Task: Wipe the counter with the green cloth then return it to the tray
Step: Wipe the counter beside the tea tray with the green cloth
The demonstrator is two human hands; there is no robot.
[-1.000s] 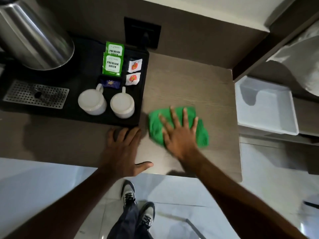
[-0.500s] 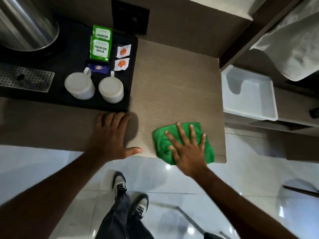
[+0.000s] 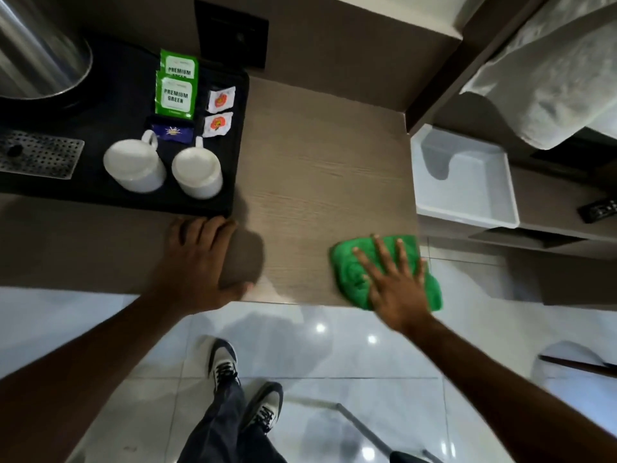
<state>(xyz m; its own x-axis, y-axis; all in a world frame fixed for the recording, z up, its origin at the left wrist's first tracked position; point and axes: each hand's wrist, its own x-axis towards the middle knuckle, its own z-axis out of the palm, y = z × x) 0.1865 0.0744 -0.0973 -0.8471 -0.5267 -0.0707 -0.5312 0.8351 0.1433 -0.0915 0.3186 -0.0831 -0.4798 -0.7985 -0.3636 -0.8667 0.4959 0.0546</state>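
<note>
The green cloth lies crumpled at the front right corner of the wooden counter, and its right and front edges hang over the rim. My right hand presses flat on top of it with fingers spread. My left hand rests palm down on the counter, fingertips just short of the black tray's front edge. A white tray sits empty on a lower shelf to the right of the counter.
On the black tray stand two upturned white cups, green tea sachets and a steel kettle. White fabric hangs at the upper right. A remote lies on the right shelf. Glossy floor tiles lie below.
My right hand has slid the green cloth from beside the black tray toward the front edge, then right to the counter's corner. My left hand has stayed in place.
</note>
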